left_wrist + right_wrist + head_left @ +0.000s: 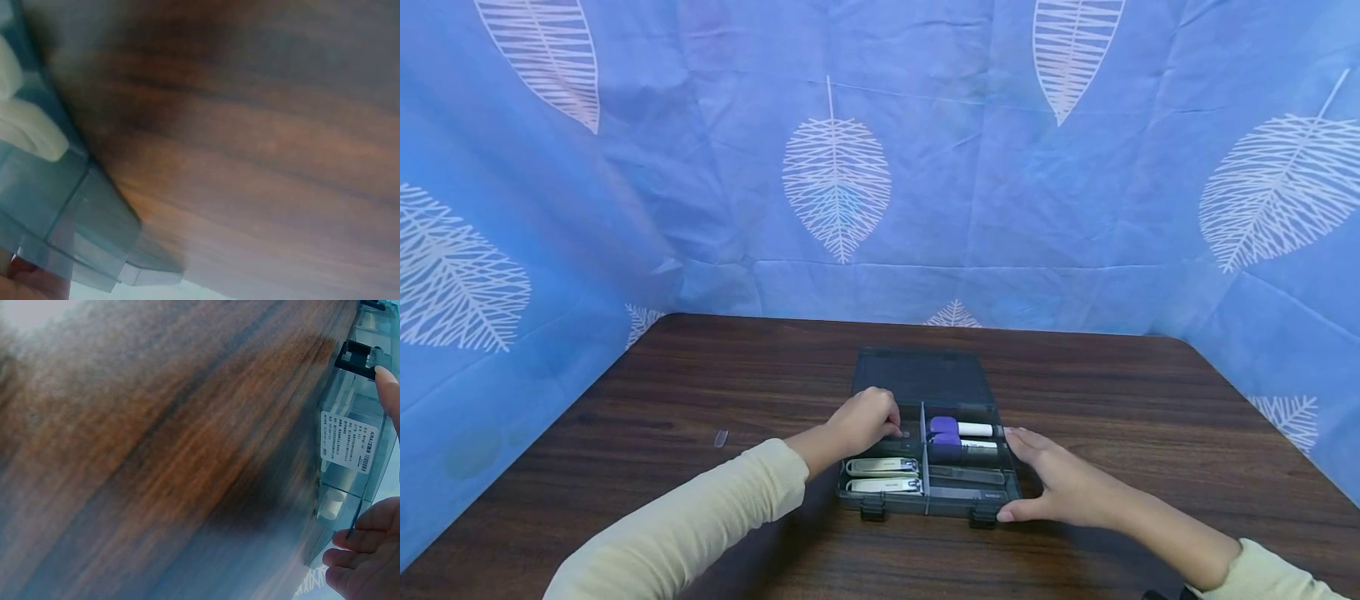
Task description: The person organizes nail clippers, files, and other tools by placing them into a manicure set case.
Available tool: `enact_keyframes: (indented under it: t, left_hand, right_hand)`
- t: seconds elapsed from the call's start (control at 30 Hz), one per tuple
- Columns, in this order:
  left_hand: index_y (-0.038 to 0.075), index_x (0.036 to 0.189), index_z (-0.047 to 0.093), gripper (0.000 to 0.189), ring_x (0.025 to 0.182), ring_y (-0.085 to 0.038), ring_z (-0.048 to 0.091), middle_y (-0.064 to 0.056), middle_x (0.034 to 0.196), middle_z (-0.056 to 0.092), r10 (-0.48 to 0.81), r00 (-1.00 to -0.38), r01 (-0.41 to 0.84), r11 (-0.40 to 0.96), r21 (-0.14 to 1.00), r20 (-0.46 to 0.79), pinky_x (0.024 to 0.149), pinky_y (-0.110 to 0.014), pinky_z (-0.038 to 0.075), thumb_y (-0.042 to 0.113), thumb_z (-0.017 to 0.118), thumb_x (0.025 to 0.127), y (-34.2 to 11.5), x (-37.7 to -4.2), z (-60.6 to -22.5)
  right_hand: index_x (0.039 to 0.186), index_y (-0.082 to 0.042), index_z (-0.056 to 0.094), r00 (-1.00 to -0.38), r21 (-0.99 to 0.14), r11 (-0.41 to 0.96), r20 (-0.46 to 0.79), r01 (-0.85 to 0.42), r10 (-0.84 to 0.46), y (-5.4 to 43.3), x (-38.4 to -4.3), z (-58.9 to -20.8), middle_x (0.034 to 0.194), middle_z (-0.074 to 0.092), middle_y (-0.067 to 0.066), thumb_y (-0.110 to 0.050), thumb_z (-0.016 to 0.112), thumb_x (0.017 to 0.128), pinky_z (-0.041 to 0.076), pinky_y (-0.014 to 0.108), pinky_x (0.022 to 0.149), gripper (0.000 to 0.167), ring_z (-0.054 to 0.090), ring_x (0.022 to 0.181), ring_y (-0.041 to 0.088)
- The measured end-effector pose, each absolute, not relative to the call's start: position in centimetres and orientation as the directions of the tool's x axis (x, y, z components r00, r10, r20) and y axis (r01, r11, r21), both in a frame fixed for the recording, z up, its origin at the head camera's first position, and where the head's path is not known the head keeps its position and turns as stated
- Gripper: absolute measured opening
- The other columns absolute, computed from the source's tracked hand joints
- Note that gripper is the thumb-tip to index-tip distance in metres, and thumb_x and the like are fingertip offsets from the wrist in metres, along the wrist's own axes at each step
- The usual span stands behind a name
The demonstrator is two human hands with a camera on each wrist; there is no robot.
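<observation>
A dark translucent divided storage box sits on the table, its lid laid back. Two nail clippers fill its front-left compartment. Two small white tubes with purple ends lie at the back right, with flat clear strips in front of them. My left hand reaches into the back-left compartment, fingers bent down; I cannot tell whether they pinch anything. Around the box's right end, my right hand grips it, thumb by the front clasp and fingers at the far edge.
On the brown wooden table a small clear piece lies left of the box. Blue cloth with white leaf prints hangs behind the table and along both sides. A printed label shows through the box in the right wrist view.
</observation>
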State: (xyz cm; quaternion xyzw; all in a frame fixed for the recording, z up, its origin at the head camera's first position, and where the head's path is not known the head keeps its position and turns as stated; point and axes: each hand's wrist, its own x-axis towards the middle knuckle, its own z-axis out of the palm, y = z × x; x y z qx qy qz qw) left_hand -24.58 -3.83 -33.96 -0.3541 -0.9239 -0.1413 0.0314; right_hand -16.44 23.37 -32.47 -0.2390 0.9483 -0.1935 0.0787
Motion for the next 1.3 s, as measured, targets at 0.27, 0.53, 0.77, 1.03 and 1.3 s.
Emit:
enact_keyframes:
  t: [0.27, 0.53, 0.77, 1.03, 1.3]
  left_hand:
    - [0.011, 0.056, 0.063, 0.031, 0.049, 0.000, 0.040, 0.002, 0.063, 0.065, 0.674, -0.733, 0.676, 0.707, 0.208, 0.092, 0.049, -0.014, 0.034, 0.006, 0.064, 0.086, -3.5, -25.0, -33.8]
    - [0.008, 0.070, 0.072, 0.017, 0.058, -0.003, 0.050, -0.002, 0.073, 0.066, 0.659, -0.742, 0.668, 0.707, 0.232, 0.125, 0.055, -0.014, 0.043, 0.012, 0.066, 0.085, -4.1, -24.6, -33.7]
    - [0.003, 0.086, 0.074, 0.011, 0.078, -0.015, 0.063, -0.006, 0.082, 0.066, 0.644, -0.708, 0.706, 0.640, 0.304, 0.288, 0.069, -0.022, 0.053, 0.008, 0.065, 0.085, -5.5, -24.2, -33.1]
    - [0.000, 0.089, 0.073, 0.012, 0.076, -0.016, 0.063, -0.007, 0.087, 0.065, 0.554, -0.706, 0.699, 0.645, 0.308, 0.442, 0.067, -0.022, 0.053, 0.008, 0.067, 0.083, -7.4, -24.1, -32.3]
    - [0.001, 0.089, 0.072, 0.012, 0.074, -0.015, 0.062, -0.007, 0.087, 0.064, 0.463, -0.729, 0.661, 0.667, 0.344, 0.504, 0.066, -0.023, 0.052, 0.009, 0.070, 0.080, -9.2, -23.4, -32.2]
  right_hand:
    - [0.137, 0.014, 0.032, -0.873, -0.404, 0.812, -0.061, -0.422, -0.484, 23.3, -16.5, -32.6, 0.141, 0.030, 0.036, -0.063, 0.066, 0.071, 0.036, 0.061, 0.096, 0.107, 0.032, 0.128, 0.052]
    - [0.138, 0.014, 0.032, -0.876, -0.403, 0.816, -0.068, -0.414, -0.478, 23.2, -16.4, -32.5, 0.141, 0.030, 0.036, -0.064, 0.066, 0.070, 0.037, 0.061, 0.095, 0.108, 0.033, 0.128, 0.052]
    - [0.137, 0.014, 0.032, -0.873, -0.406, 0.811, -0.065, -0.420, -0.484, 23.3, -16.5, -32.5, 0.141, 0.030, 0.036, -0.063, 0.066, 0.071, 0.037, 0.060, 0.096, 0.107, 0.032, 0.128, 0.052]
    - [0.138, 0.013, 0.031, -0.877, -0.412, 0.816, -0.076, -0.406, -0.475, 23.3, -16.4, -32.5, 0.142, 0.029, 0.036, -0.063, 0.066, 0.071, 0.036, 0.061, 0.095, 0.108, 0.032, 0.128, 0.052]
    - [0.138, 0.013, 0.030, -0.875, -0.415, 0.815, -0.082, -0.405, -0.477, 23.3, -16.4, -32.4, 0.142, 0.029, 0.036, -0.063, 0.066, 0.071, 0.036, 0.062, 0.096, 0.108, 0.030, 0.129, 0.052]
